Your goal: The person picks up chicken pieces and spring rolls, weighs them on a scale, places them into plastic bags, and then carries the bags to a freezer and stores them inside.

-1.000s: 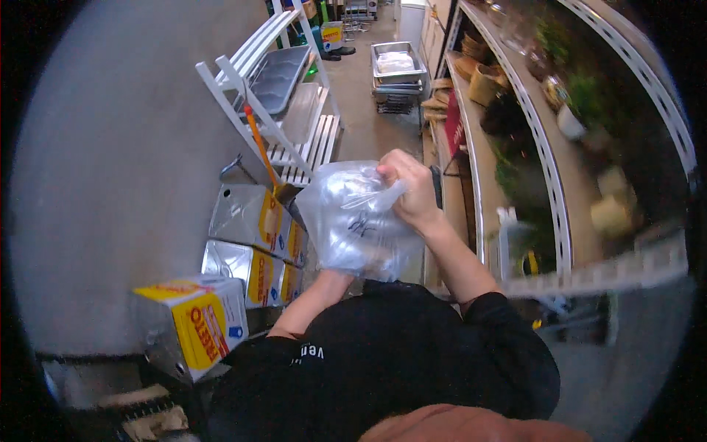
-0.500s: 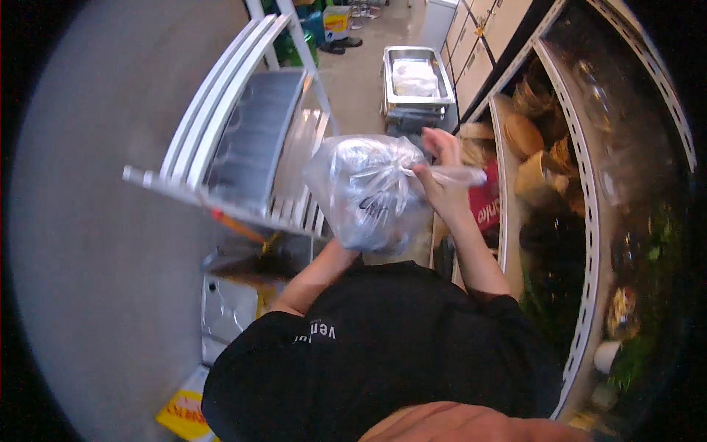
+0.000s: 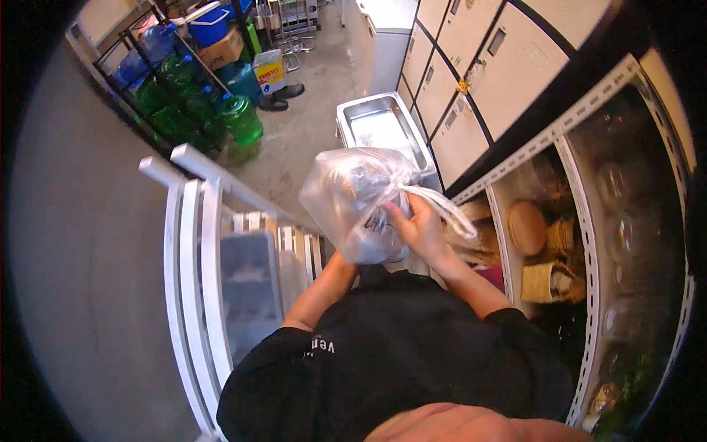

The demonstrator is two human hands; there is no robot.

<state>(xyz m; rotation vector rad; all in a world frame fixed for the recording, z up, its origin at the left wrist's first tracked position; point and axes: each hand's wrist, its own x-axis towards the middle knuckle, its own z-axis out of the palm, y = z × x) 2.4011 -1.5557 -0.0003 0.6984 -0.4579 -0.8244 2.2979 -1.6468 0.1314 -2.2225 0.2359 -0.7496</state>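
In front of my chest is a clear plastic bag (image 3: 357,214), bulging and tied in a knot, with dark handwriting on its side. What it contains looks pale and silvery through the film, but I cannot make out its kind. My right hand (image 3: 421,228) grips the bag just below the knot, its thumb on the near side and the other fingers partly hidden. A twisted loose end (image 3: 451,210) of the bag trails to the right. My left hand (image 3: 343,259) holds the bag from below and behind; its fingers are hidden by it.
Ahead stands a shiny steel pan (image 3: 383,121), beside pale lockers (image 3: 515,66). A white slatted rack (image 3: 193,272) with a grey tray (image 3: 250,283) is close on my left. Metal shelving (image 3: 582,206) with baskets runs along my right. Green bottles (image 3: 240,121) and black shoes (image 3: 283,96) lie farther off.
The view has moved forward, bringing the steel pan, lockers and bottles nearer. My right hand, its fingers spread near the knot before, now closes on the bag. The loose end has swung downward.
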